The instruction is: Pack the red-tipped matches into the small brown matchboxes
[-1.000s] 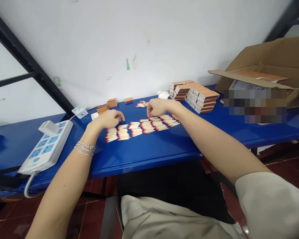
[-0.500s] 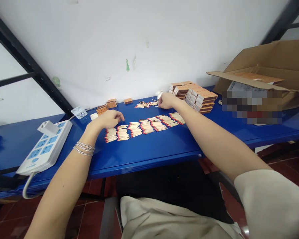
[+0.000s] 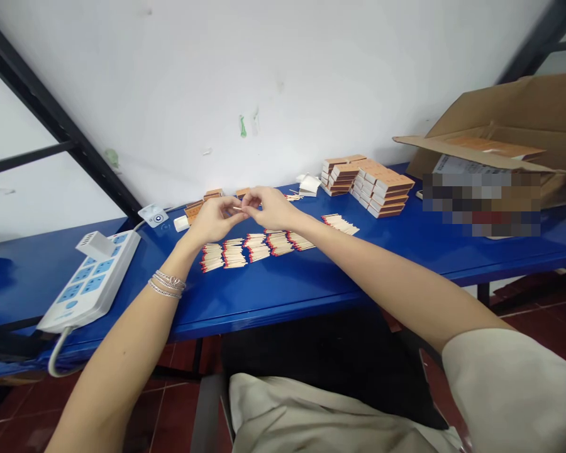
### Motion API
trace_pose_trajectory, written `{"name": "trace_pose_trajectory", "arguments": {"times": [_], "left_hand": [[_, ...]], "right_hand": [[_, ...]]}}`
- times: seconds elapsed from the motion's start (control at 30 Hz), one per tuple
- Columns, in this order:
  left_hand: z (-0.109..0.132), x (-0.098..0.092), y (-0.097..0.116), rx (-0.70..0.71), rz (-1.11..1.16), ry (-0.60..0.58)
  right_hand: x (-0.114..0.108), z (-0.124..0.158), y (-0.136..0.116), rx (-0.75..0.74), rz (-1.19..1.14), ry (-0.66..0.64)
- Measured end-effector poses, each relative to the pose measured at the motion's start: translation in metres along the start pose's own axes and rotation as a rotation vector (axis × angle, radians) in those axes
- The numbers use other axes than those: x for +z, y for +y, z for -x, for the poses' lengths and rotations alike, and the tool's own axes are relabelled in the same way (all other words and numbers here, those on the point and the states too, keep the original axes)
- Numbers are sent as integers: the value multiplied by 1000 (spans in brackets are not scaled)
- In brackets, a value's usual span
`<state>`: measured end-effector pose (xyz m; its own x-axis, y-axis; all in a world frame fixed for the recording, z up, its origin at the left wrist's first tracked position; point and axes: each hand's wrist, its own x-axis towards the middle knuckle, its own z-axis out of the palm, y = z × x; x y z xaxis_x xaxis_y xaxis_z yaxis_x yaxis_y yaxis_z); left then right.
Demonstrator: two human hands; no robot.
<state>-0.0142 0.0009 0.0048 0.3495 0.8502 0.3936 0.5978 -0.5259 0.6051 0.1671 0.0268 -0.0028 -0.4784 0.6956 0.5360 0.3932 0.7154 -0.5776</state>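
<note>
Matchstick, single, wooden [image 3: 238, 208], raised between both hands over the blue table [image 3: 273, 292], beyond the rows of red-tipped matches [image 3: 245, 250].
Right hand [image 3: 270, 209] pinches it; left hand [image 3: 214, 221] curled close, contact unclear. Light, stiff, brittle: hold by the shaft, clear of the head.

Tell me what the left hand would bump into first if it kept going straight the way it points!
Probably the right hand, which is reaching right toward the left hand. But a thin matchstick sits between them, so that may touch first. It's hard to tell how deep things are from here.
</note>
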Motion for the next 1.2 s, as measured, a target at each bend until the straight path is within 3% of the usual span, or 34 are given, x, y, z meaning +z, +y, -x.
{"name": "trace_pose_trajectory", "arguments": {"times": [0.23, 0.37, 0.47, 0.57, 0.67, 0.77, 0.87, 1.0, 1.2], "left_hand": [[-2, 6, 1, -57, 47, 193], [0, 2, 7, -28, -162, 238], [2, -8, 10, -85, -330, 234], [2, -23, 6, -203, -440, 113], [3, -36, -4, -288, -561, -99], [4, -42, -13, -335, -655, -242], [5, -45, -18, -365, -667, -300], [5, -48, -20, -385, -620, -376], [5, -51, -16, -395, -602, -418]], "right_hand": [[-1, 1, -5, 105, -156, 81], [-3, -4, 1, 121, -202, 18], [-18, -8, 17, 136, -108, 41], [-41, -8, 42, 228, 190, 114], [-56, -5, 67, 328, 379, 52], [-52, -4, 82, 348, 395, -63], [-38, -5, 83, 397, 438, -129], [-24, -9, 74, 447, 556, -111], [-25, -10, 72, 527, 594, -97]]}}
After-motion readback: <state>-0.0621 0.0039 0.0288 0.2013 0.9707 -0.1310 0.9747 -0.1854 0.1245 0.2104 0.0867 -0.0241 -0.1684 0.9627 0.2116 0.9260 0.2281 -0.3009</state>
